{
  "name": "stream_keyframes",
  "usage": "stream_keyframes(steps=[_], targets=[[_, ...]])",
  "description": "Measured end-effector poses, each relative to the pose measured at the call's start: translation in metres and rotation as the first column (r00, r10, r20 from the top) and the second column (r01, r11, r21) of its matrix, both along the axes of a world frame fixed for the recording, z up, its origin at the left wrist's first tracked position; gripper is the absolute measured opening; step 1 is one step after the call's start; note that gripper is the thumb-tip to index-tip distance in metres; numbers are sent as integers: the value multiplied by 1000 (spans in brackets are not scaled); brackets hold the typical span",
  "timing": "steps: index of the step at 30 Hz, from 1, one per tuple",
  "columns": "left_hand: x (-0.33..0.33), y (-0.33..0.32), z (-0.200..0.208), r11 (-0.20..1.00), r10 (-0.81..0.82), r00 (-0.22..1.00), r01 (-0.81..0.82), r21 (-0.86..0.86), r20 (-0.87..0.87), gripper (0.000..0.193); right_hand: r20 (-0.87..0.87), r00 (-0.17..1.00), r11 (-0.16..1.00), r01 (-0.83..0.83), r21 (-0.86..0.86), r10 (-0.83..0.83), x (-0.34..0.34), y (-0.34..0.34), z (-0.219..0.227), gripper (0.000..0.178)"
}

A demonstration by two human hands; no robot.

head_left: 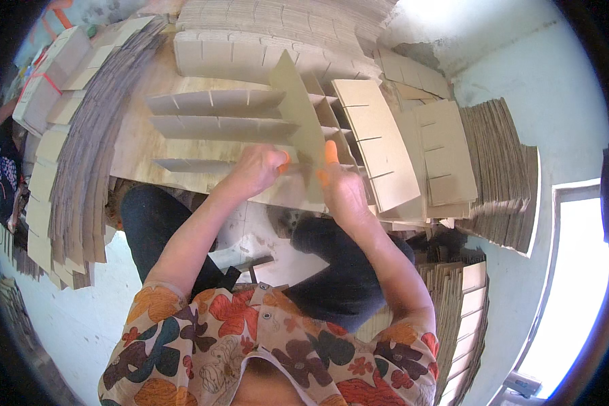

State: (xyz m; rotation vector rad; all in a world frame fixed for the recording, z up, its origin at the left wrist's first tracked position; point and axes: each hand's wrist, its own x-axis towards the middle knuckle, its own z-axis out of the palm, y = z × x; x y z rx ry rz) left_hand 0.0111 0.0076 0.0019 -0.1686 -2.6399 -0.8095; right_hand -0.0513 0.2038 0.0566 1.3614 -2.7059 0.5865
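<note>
Slotted cardboard divider strips stand on edge on the wooden table in front of me. A tall crosswise strip (296,95) cuts across several lengthwise strips (216,127) reaching left, and cells show on its right. My left hand (257,169) is closed at the nearest lengthwise strip (193,164), with an orange cover on a fingertip; its grip is partly hidden. My right hand (345,193) pinches the near end of the crosswise strip, orange covers on thumb and finger. Just right of it leans a broad slotted strip (375,142) along the grid's outer side.
The wooden table (132,152) reaches back to stacked cardboard strips (250,54). More stacks stand at the left (81,142), the right (497,155) and low on the right (457,318). A white box (47,81) sits far left. My knees are below the table edge.
</note>
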Motion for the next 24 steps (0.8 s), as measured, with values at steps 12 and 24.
stream_keyframes(steps=[12, 24], targets=[[14, 0, 29, 1000, -22, 994, 21, 11, 111, 21, -290, 955, 998, 69, 8, -64, -42, 30, 25, 44], [30, -4, 23, 1000, 18, 999, -19, 12, 46, 29, 535, 631, 745, 667, -5, -562, -126, 128, 18, 33]])
